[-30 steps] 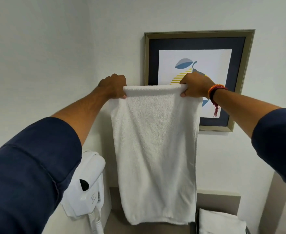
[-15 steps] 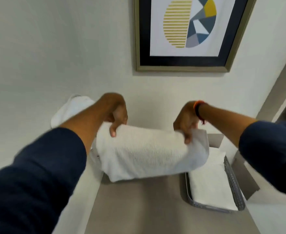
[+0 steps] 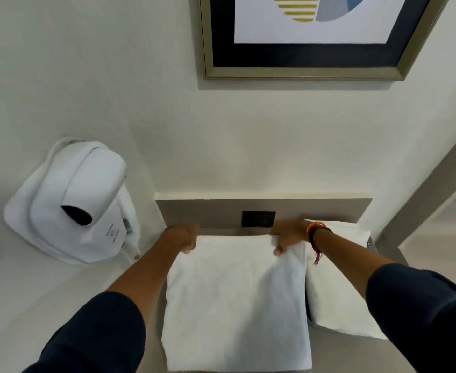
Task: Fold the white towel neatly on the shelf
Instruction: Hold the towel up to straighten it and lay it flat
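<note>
The white towel [image 3: 235, 300] lies flat as a folded rectangle on the grey shelf [image 3: 151, 343]. My left hand [image 3: 183, 235] grips its far left corner, fingers curled over the edge. At the far right corner my right hand [image 3: 288, 235], with an orange and black wristband, pinches the towel's edge. Both hands rest close to the shelf's grey back panel [image 3: 208, 211].
A second folded white towel [image 3: 337, 292] sits in a dark tray [image 3: 371, 242] just right of mine. A white wall-mounted hair dryer [image 3: 73, 200] hangs at the left. A black socket [image 3: 258, 218] is in the back panel. A framed picture [image 3: 315, 36] hangs above.
The towel hung full length from both hands a second ago. It came down folded over and now lies flat on the shelf, both hands still on its far corners.
</note>
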